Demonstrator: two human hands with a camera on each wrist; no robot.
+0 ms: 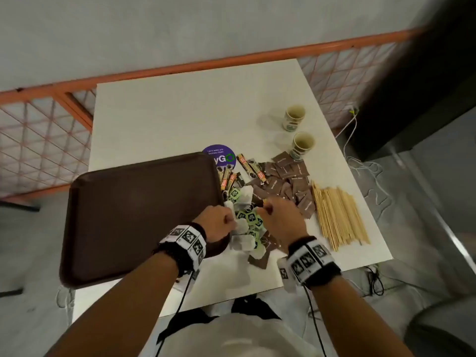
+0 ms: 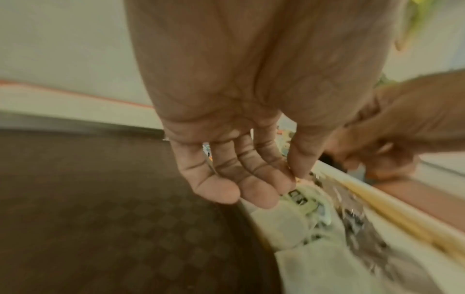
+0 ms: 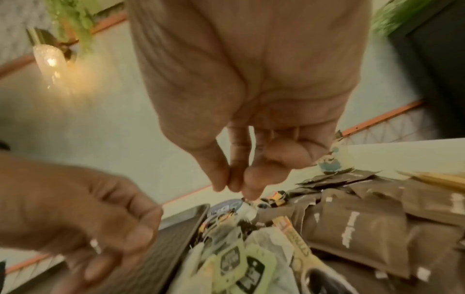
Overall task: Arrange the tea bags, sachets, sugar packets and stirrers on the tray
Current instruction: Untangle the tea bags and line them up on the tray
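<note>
A white surface (image 1: 180, 119) carries a dark brown tray (image 1: 134, 215) at the left, nothing lying on it, its near corner overhanging the edge. Just right of the tray lies a jumbled heap: tea bags (image 1: 248, 217) with green tags, brown sugar packets (image 1: 291, 176), narrow orange-ended sachets (image 1: 243, 162), and a bundle of wooden stirrers (image 1: 337, 215) at the far right. Two paper cups (image 1: 295, 117) stand beyond the heap. A purple round sticker (image 1: 219, 155) shows "yGO". The left hand (image 1: 219, 222), thumb against fingertips, is over the tea bags at the tray's edge; whether it holds one cannot be told. The right hand (image 1: 280, 215) pinches thumb and fingers together above the heap, its catch unclear.
</note>
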